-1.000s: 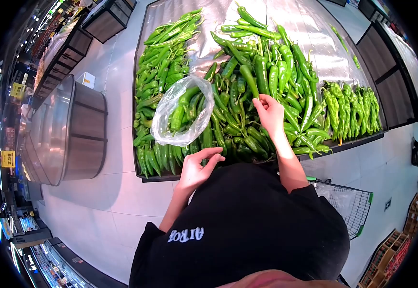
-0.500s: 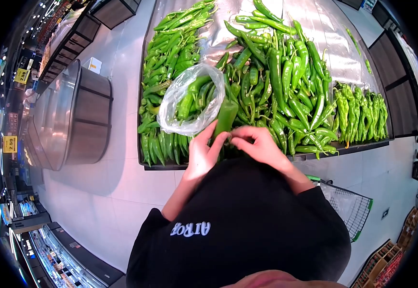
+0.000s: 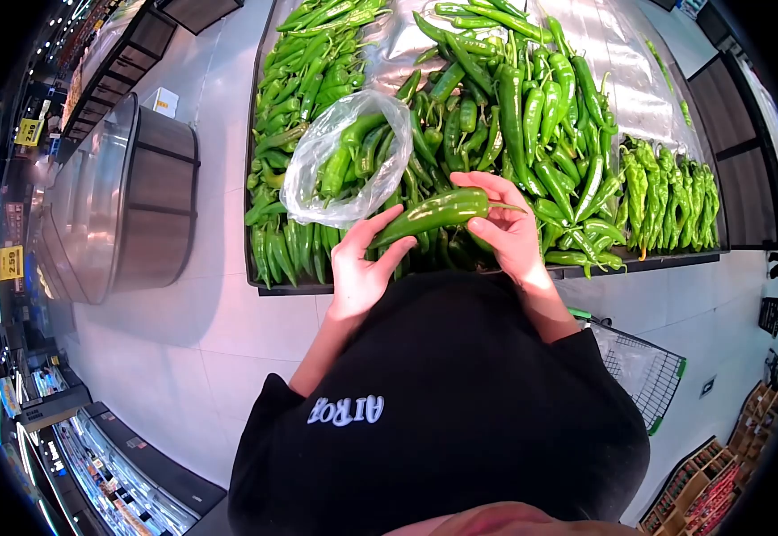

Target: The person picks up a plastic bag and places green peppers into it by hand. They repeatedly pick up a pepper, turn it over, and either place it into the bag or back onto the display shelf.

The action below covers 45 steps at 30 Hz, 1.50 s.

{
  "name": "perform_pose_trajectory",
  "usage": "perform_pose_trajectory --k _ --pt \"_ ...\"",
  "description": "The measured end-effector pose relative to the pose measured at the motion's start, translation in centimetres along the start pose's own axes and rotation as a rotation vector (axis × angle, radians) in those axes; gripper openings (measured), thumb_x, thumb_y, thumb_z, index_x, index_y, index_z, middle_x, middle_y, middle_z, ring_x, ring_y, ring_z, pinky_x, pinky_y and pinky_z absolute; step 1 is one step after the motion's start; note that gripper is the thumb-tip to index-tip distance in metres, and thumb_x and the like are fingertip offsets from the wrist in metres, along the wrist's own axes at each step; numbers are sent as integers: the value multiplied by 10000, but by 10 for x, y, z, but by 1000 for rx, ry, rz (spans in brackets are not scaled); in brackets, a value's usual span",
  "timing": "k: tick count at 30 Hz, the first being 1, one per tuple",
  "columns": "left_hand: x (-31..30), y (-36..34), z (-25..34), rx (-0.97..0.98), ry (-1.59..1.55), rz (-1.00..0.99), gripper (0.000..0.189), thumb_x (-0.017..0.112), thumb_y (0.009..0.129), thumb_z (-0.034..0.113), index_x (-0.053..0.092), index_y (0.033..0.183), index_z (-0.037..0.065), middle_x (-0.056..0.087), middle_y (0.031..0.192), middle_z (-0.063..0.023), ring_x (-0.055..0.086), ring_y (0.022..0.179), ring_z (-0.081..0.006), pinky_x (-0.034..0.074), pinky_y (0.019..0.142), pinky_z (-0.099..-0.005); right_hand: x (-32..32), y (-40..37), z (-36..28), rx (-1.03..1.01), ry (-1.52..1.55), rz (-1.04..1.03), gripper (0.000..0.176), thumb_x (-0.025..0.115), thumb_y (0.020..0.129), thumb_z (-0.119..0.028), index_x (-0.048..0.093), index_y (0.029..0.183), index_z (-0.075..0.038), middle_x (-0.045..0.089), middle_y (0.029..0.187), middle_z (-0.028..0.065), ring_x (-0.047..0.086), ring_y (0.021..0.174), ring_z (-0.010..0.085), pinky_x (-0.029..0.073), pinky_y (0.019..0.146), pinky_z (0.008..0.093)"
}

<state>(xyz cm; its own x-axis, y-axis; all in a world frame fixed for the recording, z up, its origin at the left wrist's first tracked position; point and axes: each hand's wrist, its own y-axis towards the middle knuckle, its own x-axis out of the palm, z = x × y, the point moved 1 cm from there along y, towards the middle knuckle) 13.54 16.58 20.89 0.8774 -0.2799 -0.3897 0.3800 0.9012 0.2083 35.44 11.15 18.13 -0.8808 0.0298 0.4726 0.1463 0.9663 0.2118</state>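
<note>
Over the near edge of the bench (image 3: 295, 290), a little left of its middle, one long green pepper (image 3: 438, 214) lies level between the person's two hands. The left hand (image 3: 359, 268) has its tapered end between thumb and fingers; the right hand (image 3: 507, 230) grasps the stem end, with the stem sticking out over the fingers. Neither is clenched hard, as far as I can make out. To my eye the step in hand is a looking-over of this single pepper, and the next move calls for one hand to keep a sure hold while the other lets go. Just beyond the left hand, in from the near left corner, a clear plastic bag (image 3: 304, 192) sits open-mouthed on the heap, with a few green peppers (image 3: 344, 165) inside. Paler, smaller peppers (image 3: 295, 255) run along the left edge, while larger glossy ones (image 3: 532, 134) pile up in the middle. Wrinkled peppers (image 3: 670, 201) stand in a row at the near right corner. Past that edge, down by the person's right side, a wire cart (image 3: 661, 375) waits on the floor.
</note>
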Motion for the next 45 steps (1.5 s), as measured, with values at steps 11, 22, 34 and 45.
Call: perform_pose_trajectory --k 11,22,34,45 --pt "-4 -8 -3 -29 -146 58 281 742 862 19 692 1137 -17 730 828 -78 697 823 -149 528 809 -274 -1 -1 1 23 25 -35 477 666 930 -80 483 1361 13 584 1359 186 642 1119 208 526 927 328" --pt "-6 -6 -23 -347 -302 -145 838 165 1090 506 573 550 13 585 501 -110 592 514 -181 493 617 -294 2 0 4 8 101 -98 493 666 948 -113 476 1389 -5 613 1312 198 658 992 150 536 755 244" --pt "0 -16 -40 -301 -437 -159 570 415 1096 308 571 632 16 628 598 -91 602 558 -144 470 584 -276 45 86 15 -523 -842 -148 457 660 834 57 577 1277 -23 584 1366 161 594 1213 317 464 1028 391" --pt "0 -23 -45 -298 -342 -230 542 423 1092 290 608 675 -1 637 632 -75 599 603 -133 475 620 -275 39 90 88 -584 -1369 -116 562 647 716 6 624 1263 -121 557 1310 155 595 1036 324 483 902 437"
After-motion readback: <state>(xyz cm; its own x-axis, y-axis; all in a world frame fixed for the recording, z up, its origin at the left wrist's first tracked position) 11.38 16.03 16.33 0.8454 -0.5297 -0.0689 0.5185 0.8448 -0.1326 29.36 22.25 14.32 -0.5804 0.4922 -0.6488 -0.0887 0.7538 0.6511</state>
